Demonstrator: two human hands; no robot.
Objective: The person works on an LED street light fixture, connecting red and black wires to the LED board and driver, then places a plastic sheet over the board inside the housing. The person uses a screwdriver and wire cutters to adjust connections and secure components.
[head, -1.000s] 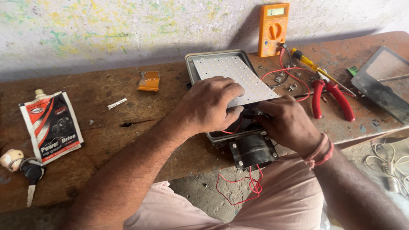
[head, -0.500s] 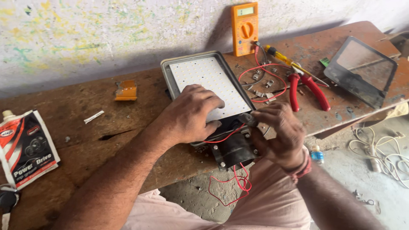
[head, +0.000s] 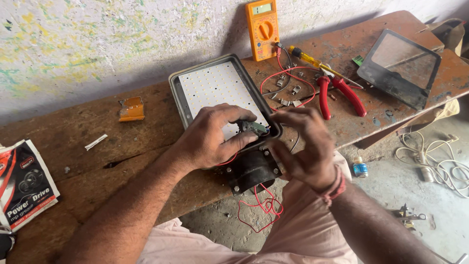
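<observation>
Worn brown wooden bench (head: 122, 151) against paint-flecked wall. At frame centre I see left hand (head: 210, 139) pinching small green circuit board (head: 253, 128) over grey-framed white LED panel lamp (head: 215, 88). Right hand (head: 305, 146) just right of it, fingers curled, holding nothing I can make out. Red-handled pliers (head: 342, 95) and orange multimeter (head: 262, 22) upper right.

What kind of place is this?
Probably a small electrical repair workshop: a worn wooden bench holds a yellow multimeter, red pliers and an opened LED lamp.
</observation>
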